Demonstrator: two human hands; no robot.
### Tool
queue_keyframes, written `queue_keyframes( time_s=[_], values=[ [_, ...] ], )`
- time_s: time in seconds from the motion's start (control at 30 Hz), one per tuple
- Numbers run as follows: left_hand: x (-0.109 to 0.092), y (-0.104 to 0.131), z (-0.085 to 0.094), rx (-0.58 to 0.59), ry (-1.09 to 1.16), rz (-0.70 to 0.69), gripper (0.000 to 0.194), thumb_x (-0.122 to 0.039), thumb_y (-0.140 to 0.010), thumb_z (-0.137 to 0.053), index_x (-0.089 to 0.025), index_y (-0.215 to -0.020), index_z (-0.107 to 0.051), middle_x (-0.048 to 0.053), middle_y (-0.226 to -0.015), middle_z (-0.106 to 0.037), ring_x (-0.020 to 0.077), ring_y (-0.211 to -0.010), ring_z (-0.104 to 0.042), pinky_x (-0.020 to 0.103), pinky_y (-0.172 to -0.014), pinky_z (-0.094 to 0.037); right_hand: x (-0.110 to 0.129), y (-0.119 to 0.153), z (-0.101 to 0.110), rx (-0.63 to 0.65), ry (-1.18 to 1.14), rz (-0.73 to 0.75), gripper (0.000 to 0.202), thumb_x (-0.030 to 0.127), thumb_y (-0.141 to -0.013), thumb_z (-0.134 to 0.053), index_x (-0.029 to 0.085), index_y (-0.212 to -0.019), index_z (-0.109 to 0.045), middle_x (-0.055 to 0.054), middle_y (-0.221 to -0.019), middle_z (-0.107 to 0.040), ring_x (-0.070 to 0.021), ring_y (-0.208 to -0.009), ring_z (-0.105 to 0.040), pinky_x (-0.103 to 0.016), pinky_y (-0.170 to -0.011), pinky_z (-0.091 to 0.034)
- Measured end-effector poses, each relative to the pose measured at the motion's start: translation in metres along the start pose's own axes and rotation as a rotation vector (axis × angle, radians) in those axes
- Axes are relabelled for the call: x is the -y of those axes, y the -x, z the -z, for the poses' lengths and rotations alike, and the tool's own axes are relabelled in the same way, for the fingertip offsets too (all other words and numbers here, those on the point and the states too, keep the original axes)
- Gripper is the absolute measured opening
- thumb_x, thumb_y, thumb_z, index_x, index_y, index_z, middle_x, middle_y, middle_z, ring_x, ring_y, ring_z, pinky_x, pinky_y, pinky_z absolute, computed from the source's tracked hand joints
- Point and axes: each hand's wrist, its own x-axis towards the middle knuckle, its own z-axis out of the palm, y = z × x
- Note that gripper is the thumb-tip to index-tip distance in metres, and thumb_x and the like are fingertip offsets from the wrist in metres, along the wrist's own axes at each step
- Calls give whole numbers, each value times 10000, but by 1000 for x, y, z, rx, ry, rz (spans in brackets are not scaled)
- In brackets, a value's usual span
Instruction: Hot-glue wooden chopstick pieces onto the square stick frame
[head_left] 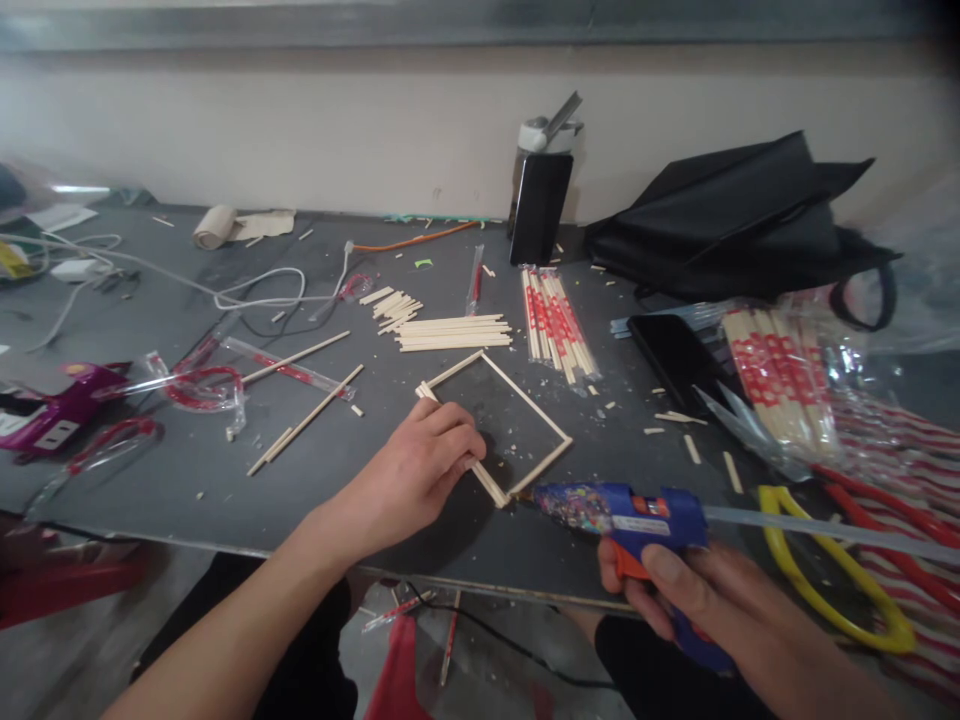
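A square frame of wooden chopsticks (529, 396) lies on the dark table in front of me. My left hand (429, 462) is closed over its left side, fingers pinching the doubled chopsticks there. My right hand (697, 600) grips a blue hot glue gun (652, 515), with the fingers around its handle and orange trigger. The gun's nozzle is at the frame's near corner; whether it touches cannot be made out. A long clear glue stick (817, 528) sticks out of the gun's back. Beyond the frame lie a row of chopsticks (454, 332) and a pile of short cut pieces (391, 308).
Wrapped chopsticks (556, 322) lie behind the frame. To the right are scissors (825, 560) with yellow and red handles, a phone (675, 365) and a black bag (735, 220). Another phone (541, 208) leans on a bottle. A purple tool (56, 412) and white cables (262, 295) lie left.
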Motion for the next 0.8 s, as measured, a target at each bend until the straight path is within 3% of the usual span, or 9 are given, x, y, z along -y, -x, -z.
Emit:
queue_keyframes(
  time_s=[0.37,0.8],
  values=[
    [1,-1,-1,-3,-8,-1,186,-114,-952,-380,-169,-932,-556,62,-978,-570,184,-902,-464,331,-822,-380,0,-2,2,35,-2,1,522,672,-810,-486,210,-797,-729,-43,-619,-652,-184,-615,-646,-249,-624,-554],
    [-1,1,0,1,-10,2,192,-115,-952,-374,-168,-928,-557,69,-980,-578,185,-895,-471,333,-816,-387,2,-1,1,13,-17,6,493,649,-812,-514,206,-804,-730,-43,-651,-665,-173,-595,-625,-251,-628,-554]
  ],
)
